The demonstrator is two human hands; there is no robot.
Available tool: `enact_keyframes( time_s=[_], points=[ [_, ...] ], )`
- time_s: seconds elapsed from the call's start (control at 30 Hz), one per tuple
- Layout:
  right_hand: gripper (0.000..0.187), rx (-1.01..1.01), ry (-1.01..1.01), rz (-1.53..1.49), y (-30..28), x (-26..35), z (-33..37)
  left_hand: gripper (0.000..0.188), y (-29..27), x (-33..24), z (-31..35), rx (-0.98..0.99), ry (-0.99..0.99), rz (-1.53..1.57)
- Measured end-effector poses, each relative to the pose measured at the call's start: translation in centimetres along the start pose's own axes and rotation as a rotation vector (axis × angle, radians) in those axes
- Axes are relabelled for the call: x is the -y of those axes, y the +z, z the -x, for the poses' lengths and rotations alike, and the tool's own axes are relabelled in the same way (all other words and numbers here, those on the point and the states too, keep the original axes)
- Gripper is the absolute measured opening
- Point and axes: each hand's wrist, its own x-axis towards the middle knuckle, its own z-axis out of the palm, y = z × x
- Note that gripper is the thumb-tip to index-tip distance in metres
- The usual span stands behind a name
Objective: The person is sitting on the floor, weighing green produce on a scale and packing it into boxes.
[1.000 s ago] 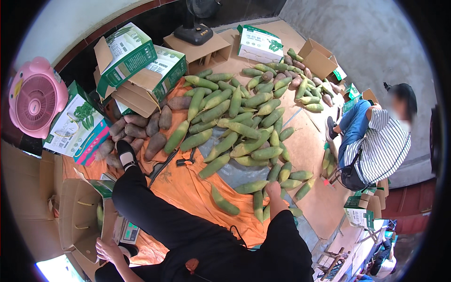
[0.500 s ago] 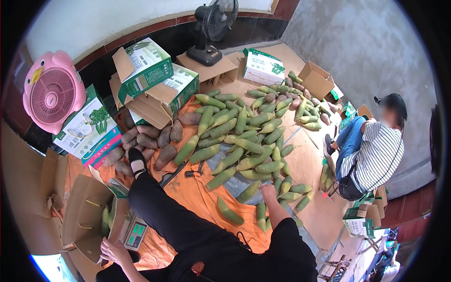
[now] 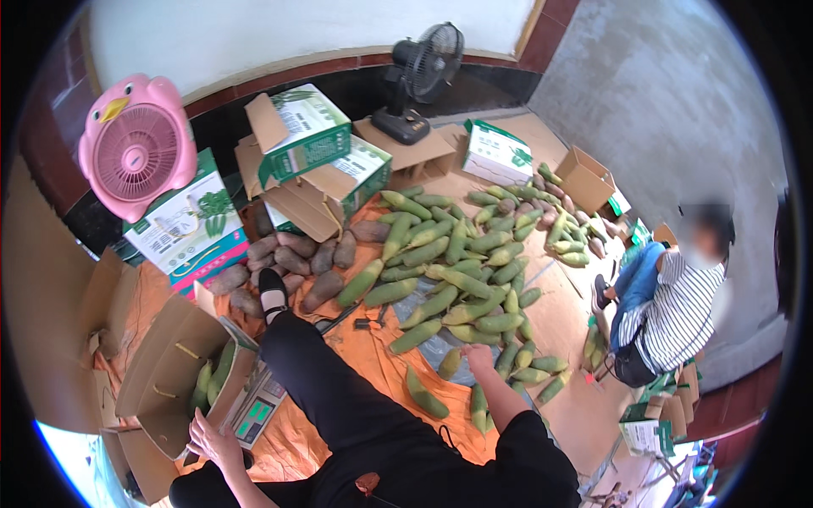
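My right hand (image 3: 480, 361) is closed around the end of a green radish (image 3: 450, 364), which is tilted and looks short from here. Several more green radishes (image 3: 466, 279) lie heaped in front of it. On the left, my left hand (image 3: 213, 442) has its fingers stretched apart at the near edge of an open cardboard box (image 3: 158, 378). A few green radishes (image 3: 212, 372) sit inside that box. The box rests against or on a scale with a lit green display (image 3: 254, 416); which of the two is hard to tell.
Purple-brown roots (image 3: 296, 254) lie beyond my foot on an orange sheet (image 3: 356, 339). Printed cartons (image 3: 309, 135), a pink fan (image 3: 135, 152) and a black fan (image 3: 415, 85) stand behind. A person in a striped top (image 3: 673, 300) sits at the right.
The whole view has shifted, with things appearing further right and lower. The radish in my right hand has turned steeper and lifted from the pile. My left hand's fingers have spread.
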Motion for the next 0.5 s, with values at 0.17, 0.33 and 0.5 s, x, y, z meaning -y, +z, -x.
enact_keyframes(
  time_s=[0.17, 0.33, 0.5],
  points=[
    [0.024, 0.033, 0.025, 0.005, 0.3, 1.8, 1.4, 0.079, -1.4, 2.1, -0.7, -0.029, 0.039, 0.199],
    [0.022, 0.049, 0.004, 0.108, -0.3, 2.1, 2.3, 0.078, -5.8, 4.7, -2.3, -0.077, 0.077, 0.341],
    [0.021, 0.023, 0.030, 0.094, -0.3, 3.2, 3.4, 0.075, -8.7, 9.6, -4.1, -0.141, -0.022, 0.242]
  ],
)
